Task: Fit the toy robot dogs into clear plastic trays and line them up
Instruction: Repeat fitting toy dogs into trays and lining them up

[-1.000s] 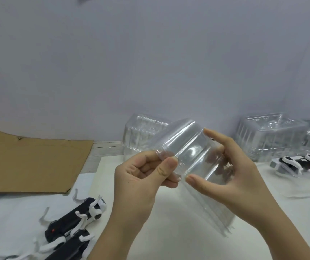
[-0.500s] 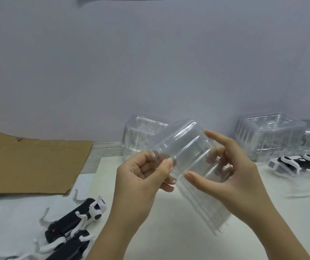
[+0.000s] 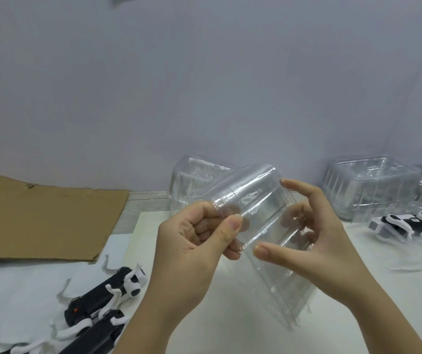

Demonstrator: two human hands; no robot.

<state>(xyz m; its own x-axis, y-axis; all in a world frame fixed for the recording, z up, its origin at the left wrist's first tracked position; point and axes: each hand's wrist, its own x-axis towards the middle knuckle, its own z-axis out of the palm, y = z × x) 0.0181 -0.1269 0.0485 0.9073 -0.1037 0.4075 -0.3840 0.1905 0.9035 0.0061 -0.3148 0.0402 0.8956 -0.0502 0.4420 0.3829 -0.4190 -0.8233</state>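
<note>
I hold a nested stack of clear plastic trays point(image 3: 261, 208) tilted in the air at the centre of the head view. My left hand point(image 3: 199, 238) pinches the top tray's near corner between thumb and curled fingers. My right hand point(image 3: 307, 233) cups the stack from the right, fingers curved behind it and thumb in front. Black-and-white toy robot dogs point(image 3: 105, 297) lie on the table at lower left. Another toy dog point(image 3: 406, 223) lies in a clear tray at the right.
More clear tray stacks stand against the wall, one point(image 3: 194, 180) behind my hands and one point(image 3: 370, 185) at the right. A flat brown cardboard sheet point(image 3: 41, 218) lies at the left. The white table point(image 3: 204, 328) spreads below my hands.
My left thumb has slid down the top tray's corner and the tray has shifted slightly against the stack. My right hand's fingers have spread a little.
</note>
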